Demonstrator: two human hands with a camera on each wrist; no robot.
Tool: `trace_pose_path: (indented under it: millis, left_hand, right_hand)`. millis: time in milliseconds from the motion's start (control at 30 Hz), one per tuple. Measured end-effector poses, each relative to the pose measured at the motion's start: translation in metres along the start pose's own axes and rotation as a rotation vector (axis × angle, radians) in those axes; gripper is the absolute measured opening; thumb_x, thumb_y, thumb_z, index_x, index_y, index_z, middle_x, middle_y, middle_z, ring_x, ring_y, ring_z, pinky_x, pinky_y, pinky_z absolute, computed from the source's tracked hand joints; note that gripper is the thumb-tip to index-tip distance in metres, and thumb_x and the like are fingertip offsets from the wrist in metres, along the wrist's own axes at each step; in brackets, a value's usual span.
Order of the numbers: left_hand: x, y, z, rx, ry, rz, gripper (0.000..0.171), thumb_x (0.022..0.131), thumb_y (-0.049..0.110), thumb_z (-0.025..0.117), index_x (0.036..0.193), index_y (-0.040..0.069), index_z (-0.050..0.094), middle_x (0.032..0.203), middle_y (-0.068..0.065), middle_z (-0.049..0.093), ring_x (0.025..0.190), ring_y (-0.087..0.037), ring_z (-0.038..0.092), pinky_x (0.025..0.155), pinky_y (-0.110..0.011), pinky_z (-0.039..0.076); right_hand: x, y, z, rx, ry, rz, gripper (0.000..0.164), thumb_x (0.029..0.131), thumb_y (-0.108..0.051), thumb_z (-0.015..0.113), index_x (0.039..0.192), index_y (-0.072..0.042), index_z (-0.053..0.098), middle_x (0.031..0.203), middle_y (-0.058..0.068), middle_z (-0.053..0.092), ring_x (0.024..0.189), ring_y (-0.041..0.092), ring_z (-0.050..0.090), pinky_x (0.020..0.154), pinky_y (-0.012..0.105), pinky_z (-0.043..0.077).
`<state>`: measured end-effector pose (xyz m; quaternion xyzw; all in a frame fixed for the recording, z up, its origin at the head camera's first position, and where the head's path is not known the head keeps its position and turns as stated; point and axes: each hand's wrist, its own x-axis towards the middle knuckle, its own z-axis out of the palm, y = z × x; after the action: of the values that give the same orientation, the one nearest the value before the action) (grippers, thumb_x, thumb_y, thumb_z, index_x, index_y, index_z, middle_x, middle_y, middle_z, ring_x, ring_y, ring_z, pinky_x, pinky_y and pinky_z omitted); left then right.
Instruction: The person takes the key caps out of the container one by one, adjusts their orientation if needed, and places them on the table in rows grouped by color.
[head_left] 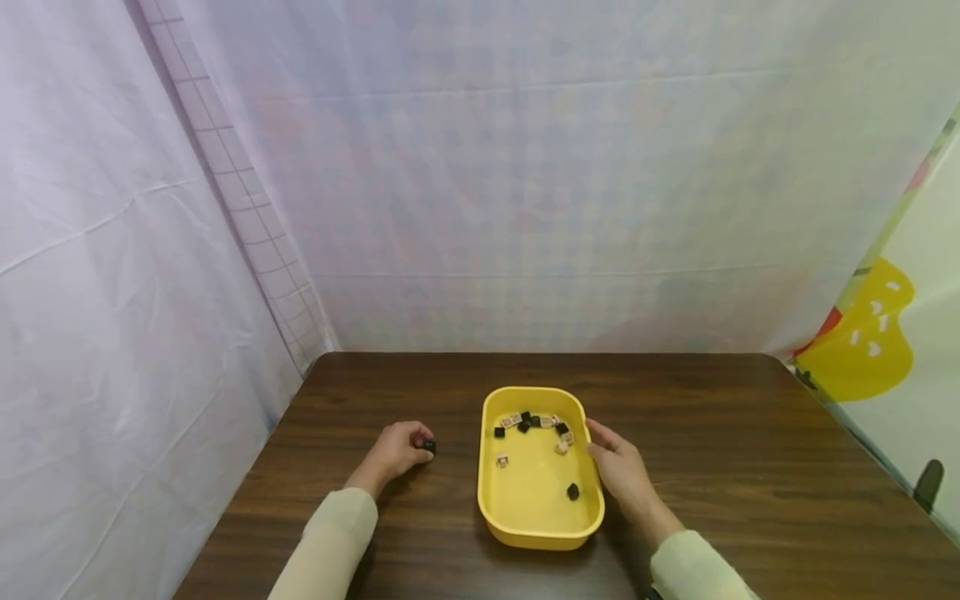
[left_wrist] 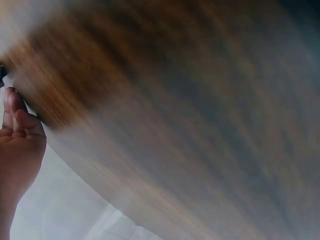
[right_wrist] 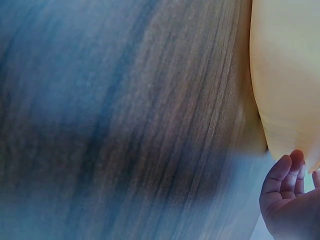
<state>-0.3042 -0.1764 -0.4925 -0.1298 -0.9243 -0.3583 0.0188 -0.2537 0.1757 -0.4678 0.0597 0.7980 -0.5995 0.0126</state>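
Dark-brown wood-grain worktop point(head_left: 697, 450); its far edge backed by a pale, faintly checked hanging sheet point(head_left: 562, 183). A small, glossy black cube point(head_left: 430, 447) is held at worktop level, between the left edge and mid-worktop. It is pinched by thumb and fingers of the left hand point(head_left: 397, 450); that grip is closed down to the cube's width.

A yellow rectangular tray with rounded corners point(head_left: 540, 533) is set about midway between the left and right edges, well apart from the far edge. Its side facing the worktop's right edge is touched by the fingers of the right hand point(head_left: 622, 471); that grip is left fairly open, fingers extended against the outer wall. Whether the rim is pinched cannot be told.

Small black and pale cubes point(head_left: 546, 422) are scattered inside, mostly strung along the tray's end toward the far edge. One marked pale cube point(head_left: 502, 461) is set nearer the left wall, one black piece point(head_left: 573, 492) nearer the right. Pale sleeves point(head_left: 330, 533) are worn on both arms.
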Motion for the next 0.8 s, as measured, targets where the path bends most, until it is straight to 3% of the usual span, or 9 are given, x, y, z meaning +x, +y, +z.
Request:
trace_pose_path:
  millis: [500,800]
  left_hand:
    - [-0.0002,-0.0001,-0.0017,0.049,0.017,-0.032,0.018,0.078,0.006,0.082,0.092,0.006,0.072,0.08,0.0,0.061,0.077,-0.015,0.056,0.075,-0.037,0.049]
    - [-0.0012,-0.0008,-0.0027,0.025,0.033,-0.046,0.022,0.076,0.007,0.084,0.093,0.006,0.07,0.078,0.0,0.06,0.075,-0.015,0.056,0.072,-0.036,0.048]
  right_hand:
    - [-0.0001,-0.0005,0.0,-0.005,0.01,-0.004,0.05,0.099,-0.007,0.045,0.149,0.001,0.041,0.142,0.034,0.045,0.122,0.041,0.053,0.098,0.047,0.047]
    - [-0.0011,0.0,0.0001,0.0,0.01,-0.009,0.05,0.099,-0.007,0.045,0.148,0.002,0.041,0.138,0.034,0.047,0.118,0.038,0.056,0.094,0.043,0.05]
